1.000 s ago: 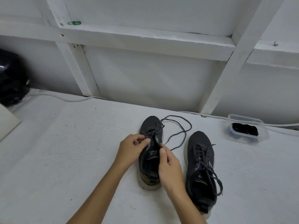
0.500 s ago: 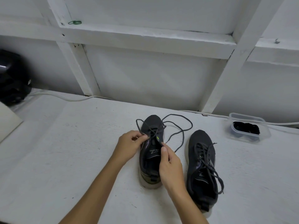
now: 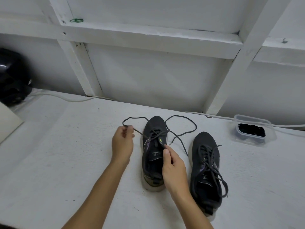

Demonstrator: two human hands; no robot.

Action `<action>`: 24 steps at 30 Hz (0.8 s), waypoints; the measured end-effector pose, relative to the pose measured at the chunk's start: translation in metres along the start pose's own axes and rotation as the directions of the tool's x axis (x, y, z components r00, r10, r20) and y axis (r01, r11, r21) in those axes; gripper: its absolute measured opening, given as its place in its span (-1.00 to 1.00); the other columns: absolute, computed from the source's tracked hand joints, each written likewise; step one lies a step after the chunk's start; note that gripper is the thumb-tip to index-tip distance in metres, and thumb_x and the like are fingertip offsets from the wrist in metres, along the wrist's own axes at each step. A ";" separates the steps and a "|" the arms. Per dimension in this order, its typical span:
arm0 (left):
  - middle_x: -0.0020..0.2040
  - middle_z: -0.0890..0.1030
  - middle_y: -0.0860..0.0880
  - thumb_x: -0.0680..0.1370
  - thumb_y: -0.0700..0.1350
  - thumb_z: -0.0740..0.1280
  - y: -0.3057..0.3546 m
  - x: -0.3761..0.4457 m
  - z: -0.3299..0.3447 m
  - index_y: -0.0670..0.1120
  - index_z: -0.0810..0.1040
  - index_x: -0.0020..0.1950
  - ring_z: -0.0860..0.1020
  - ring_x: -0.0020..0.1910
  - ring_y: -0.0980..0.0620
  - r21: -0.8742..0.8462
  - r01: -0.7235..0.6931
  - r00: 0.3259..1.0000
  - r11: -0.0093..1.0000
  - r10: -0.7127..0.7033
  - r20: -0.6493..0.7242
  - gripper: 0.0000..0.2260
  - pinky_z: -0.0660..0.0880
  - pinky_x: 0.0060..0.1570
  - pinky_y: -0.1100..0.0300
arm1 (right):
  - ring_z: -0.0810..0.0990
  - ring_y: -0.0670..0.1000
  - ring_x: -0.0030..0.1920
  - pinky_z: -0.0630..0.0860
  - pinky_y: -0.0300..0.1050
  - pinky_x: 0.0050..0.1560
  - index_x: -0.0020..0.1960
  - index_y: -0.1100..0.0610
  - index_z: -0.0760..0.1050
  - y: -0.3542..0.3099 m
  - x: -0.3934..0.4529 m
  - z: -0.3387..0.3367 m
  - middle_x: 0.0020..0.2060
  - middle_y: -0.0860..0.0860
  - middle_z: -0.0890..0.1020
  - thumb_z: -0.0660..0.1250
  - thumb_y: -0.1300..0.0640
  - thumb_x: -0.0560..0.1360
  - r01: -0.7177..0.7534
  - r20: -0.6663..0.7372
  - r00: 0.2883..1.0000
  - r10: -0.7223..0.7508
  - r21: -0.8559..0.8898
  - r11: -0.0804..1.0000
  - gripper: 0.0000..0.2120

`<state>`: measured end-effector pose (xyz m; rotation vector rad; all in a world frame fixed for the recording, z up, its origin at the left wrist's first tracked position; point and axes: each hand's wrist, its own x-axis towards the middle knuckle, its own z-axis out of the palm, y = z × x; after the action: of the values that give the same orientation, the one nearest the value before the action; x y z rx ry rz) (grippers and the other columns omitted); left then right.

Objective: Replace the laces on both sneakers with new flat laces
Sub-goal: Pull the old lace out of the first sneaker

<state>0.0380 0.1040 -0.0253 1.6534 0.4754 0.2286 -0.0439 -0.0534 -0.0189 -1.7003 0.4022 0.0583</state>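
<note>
Two dark sneakers stand side by side on the white table, toes pointing away from me. The left sneaker (image 3: 154,151) has its old dark lace (image 3: 183,134) mostly loosened, with loops spread out to both sides. My left hand (image 3: 123,142) pinches a strand of that lace to the left of the shoe. My right hand (image 3: 173,169) pinches the shoe's tongue edge near the green tag. The right sneaker (image 3: 205,171) is still fully laced and untouched. New black laces (image 3: 251,131) lie in a clear plastic container (image 3: 270,138) at the right.
A white cable (image 3: 66,98) runs along the back of the table by the white framed wall. A black helmet-like object (image 3: 12,76) sits at the far left, with a pale board (image 3: 8,123) below it.
My left hand has moved left and away from the shoe, drawing the lace strand out into a long loop. My right hand stays on the tongue.
</note>
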 end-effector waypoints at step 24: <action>-0.16 0.68 0.16 0.64 0.01 0.30 -0.006 0.003 -0.002 0.03 0.61 -0.05 0.61 -0.09 0.11 -0.098 0.035 0.993 0.995 -0.024 0.117 -0.85 0.52 -0.16 0.21 | 0.45 -0.33 0.29 0.31 -0.38 0.30 0.39 -0.11 0.52 0.003 0.001 -0.001 0.25 -0.30 0.56 0.16 -0.04 0.69 0.015 0.008 1.000 -0.015 -0.015 1.000 -0.68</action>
<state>0.0387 0.1079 -0.0314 1.5512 0.3940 0.1312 -0.0444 -0.0550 -0.0213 -1.7168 0.3840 0.0569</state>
